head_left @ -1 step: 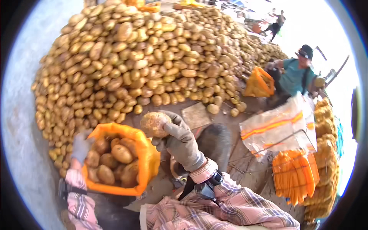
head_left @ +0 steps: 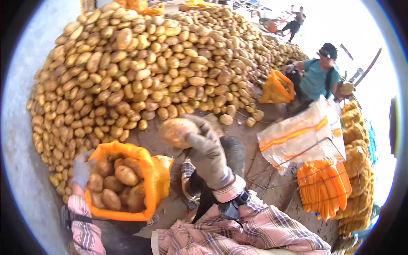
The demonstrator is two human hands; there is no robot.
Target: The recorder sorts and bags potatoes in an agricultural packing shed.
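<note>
My right hand [head_left: 206, 151], in a grey glove, is closed around a large potato [head_left: 176, 131]. It holds the potato in the air, up and to the right of an orange mesh bag [head_left: 158, 170]. At the left side of that bag, my left hand [head_left: 82, 170], in a pale glove, grips the rim, its fingertips partly hidden by the mesh. The bag stands with its mouth wide apart, and several potatoes [head_left: 126, 175] lie inside.
A high heap of potatoes [head_left: 127, 72] rises ahead. At right are a white sack [head_left: 293, 131] on a wire frame, folded orange bags [head_left: 321, 185] and a stack of filled mesh bags [head_left: 355, 170]. A co-worker [head_left: 318, 76] sits beside another orange bag [head_left: 277, 88].
My right hand has lifted slightly with the potato, moving right relative to the bag. The whole view has shifted a little. My left hand stays at the bag's rim.
</note>
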